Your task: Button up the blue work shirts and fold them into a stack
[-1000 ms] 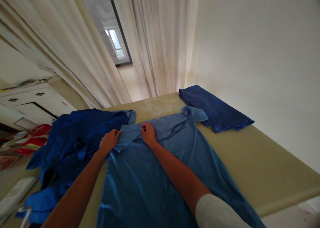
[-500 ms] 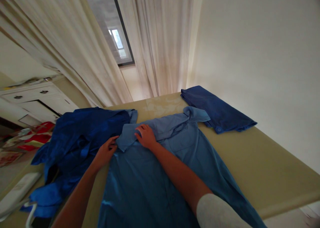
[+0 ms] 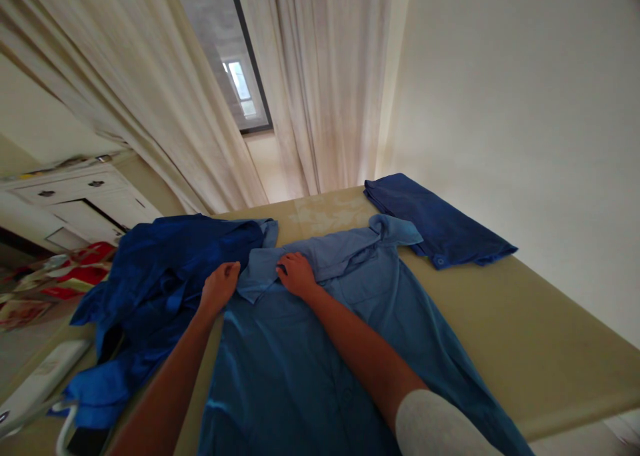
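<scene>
A blue button-front shirt [image 3: 280, 369] lies spread on the table, with a paler folded-over band of cloth [image 3: 340, 246] across its far end. My left hand [image 3: 220, 288] is closed at the left edge of this band, its thumb and fingers pinched together by the shirt's corner. On top of the band rests my right hand [image 3: 299, 275], palm down, fingers curled into the cloth. Its fingertips are partly hidden. A crumpled, shiny dark-blue garment [image 3: 185, 249] lies just left of the shirt, close to my left hand.
A folded navy garment [image 3: 435, 219] lies at the table's [image 3: 540, 349] far right, beside the wall. At the lower left are a white handheld appliance [image 3: 47, 383] and a white curved piece [image 3: 66, 429]. Curtains [image 3: 320, 83] hang behind; a white cabinet [image 3: 85, 199] stands at left.
My left hand has moved slightly up, and its fingers have closed more tightly. My right hand stays on the band, its fingers a little more curled. The view has shifted slightly.
</scene>
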Action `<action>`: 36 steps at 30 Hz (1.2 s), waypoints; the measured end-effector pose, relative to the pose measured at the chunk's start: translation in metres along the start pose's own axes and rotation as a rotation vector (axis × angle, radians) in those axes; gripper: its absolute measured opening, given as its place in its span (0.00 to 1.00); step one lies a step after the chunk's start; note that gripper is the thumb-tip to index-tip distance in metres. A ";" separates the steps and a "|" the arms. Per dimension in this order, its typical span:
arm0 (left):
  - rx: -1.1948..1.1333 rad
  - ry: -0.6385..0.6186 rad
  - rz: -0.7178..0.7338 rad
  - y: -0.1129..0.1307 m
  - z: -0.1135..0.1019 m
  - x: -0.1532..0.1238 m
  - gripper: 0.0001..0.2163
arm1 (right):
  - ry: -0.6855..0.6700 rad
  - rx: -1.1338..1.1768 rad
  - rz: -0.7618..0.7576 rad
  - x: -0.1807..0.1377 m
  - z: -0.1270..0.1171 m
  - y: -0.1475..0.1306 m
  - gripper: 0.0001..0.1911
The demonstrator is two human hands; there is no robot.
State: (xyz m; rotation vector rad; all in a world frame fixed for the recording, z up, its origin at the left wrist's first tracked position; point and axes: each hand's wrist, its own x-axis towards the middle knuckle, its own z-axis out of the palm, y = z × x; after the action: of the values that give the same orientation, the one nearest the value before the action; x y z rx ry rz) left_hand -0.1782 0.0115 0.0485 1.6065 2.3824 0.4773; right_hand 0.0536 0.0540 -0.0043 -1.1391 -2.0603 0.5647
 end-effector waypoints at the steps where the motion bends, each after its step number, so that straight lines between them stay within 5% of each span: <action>1: -0.007 -0.029 0.003 0.009 0.003 0.008 0.26 | -0.005 -0.004 -0.002 0.000 0.000 0.000 0.08; 7: 0.090 -0.086 0.062 0.038 0.012 0.044 0.19 | 0.076 0.113 0.040 0.000 0.002 0.002 0.09; 11: 0.242 0.017 0.083 0.052 0.012 0.032 0.22 | 0.277 0.225 0.100 0.015 -0.019 0.000 0.10; 14: 0.341 0.186 0.213 0.078 0.028 0.002 0.26 | 0.491 0.234 0.139 0.031 -0.065 0.005 0.13; 18: 0.223 0.076 0.477 0.116 0.070 -0.040 0.26 | 0.713 0.050 0.232 0.031 -0.156 0.044 0.17; 23: 0.150 0.000 0.573 0.127 0.110 -0.061 0.29 | 0.624 -0.442 0.696 -0.022 -0.253 0.125 0.27; 26: 0.130 0.002 0.558 0.123 0.115 -0.060 0.29 | 0.489 -0.426 0.882 -0.053 -0.280 0.160 0.33; 31: 0.120 0.009 0.564 0.122 0.113 -0.058 0.29 | 0.388 -0.024 0.785 -0.071 -0.298 0.175 0.14; 36: 0.104 0.000 0.552 0.123 0.113 -0.059 0.28 | 0.410 0.299 0.674 -0.078 -0.310 0.169 0.17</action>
State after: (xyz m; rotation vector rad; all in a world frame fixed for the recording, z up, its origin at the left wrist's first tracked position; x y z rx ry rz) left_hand -0.0100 0.0147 -0.0075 2.3126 1.9642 0.4474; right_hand 0.4085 0.0860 0.0591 -1.6013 -1.1770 0.8384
